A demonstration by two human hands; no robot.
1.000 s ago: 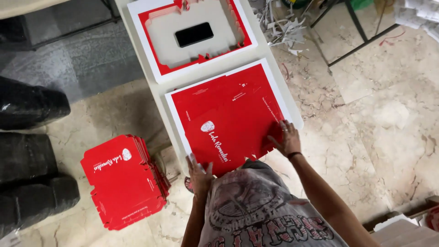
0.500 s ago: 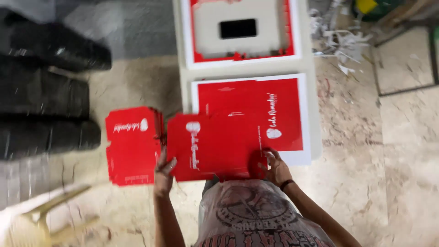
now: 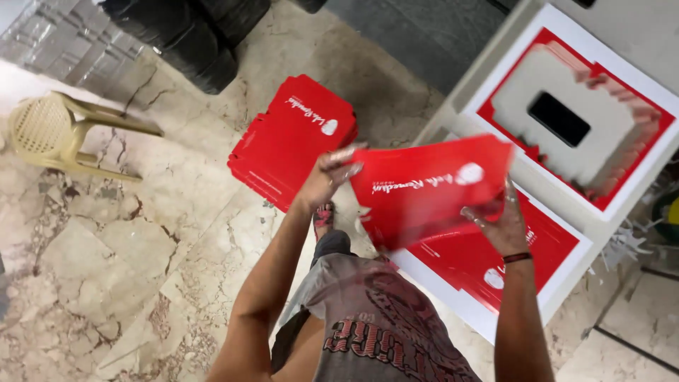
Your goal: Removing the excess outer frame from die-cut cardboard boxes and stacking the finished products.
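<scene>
the flat red die-cut cardboard sheet with white print (image 3: 431,187) is held in the air at the middle of the frame, between the two hands, tilted and a little blurred. the left hand (image 3: 329,177) grips its left edge, fingers curled over the top face and thumb hidden beneath. the right hand (image 3: 503,221) takes the lower right edge, fingers bent around it in a loose pinch; a dark band sits on that wrist.

the sheet looks thin and light, probably stiff enough to keep its plane when held at two edges, yet likely to bow or crease along its scored fold lines if gripped at one corner only. its printed face seems smooth, so a hold on opposite edges would be the safer one.

below it, lower right, more red printed sheets lie on a white backing board (image 3: 460,301) on the pale work table (image 3: 453,113). upper right sits a white sheet with a red cut-out frame (image 3: 574,117). left of centre, a stack of red die-cut blanks (image 3: 290,141) rests on the marble floor (image 3: 141,233), with a beige plastic stool (image 3: 60,131) tipped at far left.
</scene>
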